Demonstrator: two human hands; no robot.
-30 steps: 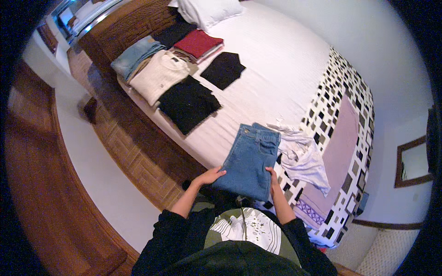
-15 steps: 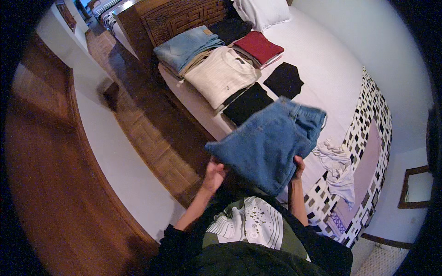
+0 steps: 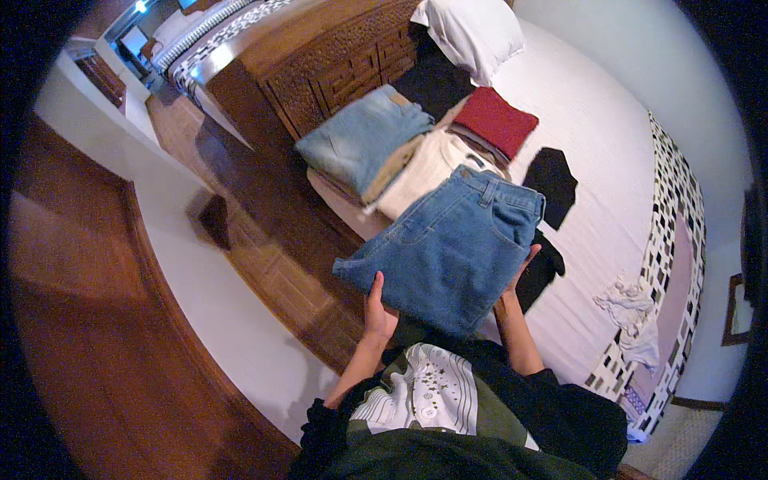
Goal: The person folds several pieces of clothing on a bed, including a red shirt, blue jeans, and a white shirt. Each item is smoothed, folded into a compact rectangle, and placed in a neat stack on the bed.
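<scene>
A folded pair of blue jeans (image 3: 448, 248) is held up in front of me, waistband toward the far right. My left hand (image 3: 379, 314) grips its lower left edge, thumb on top and the other fingers hidden beneath. At the right edge, my right hand (image 3: 516, 276) holds the jeans, its fingers partly behind the denim. Beyond them a cream sweater (image 3: 424, 172) lies folded on the bed, partly covered from view by the jeans. Left of it sits a stack topped with lighter blue jeans (image 3: 364, 140).
A folded red garment (image 3: 496, 120) and dark clothes (image 3: 552, 184) lie on the white bed sheet (image 3: 608, 160). A white pillow (image 3: 472, 36) rests by the carved wooden headboard (image 3: 344, 72). Crumpled pale cloth (image 3: 632, 316) lies near the patterned cover (image 3: 680, 192). Wooden floor (image 3: 264, 272) runs along the left.
My view has turned, so the bed and clothes sit farther right. The jeans have shifted slightly left and now hide much of the cream sweater. Both hands keep hold of them.
</scene>
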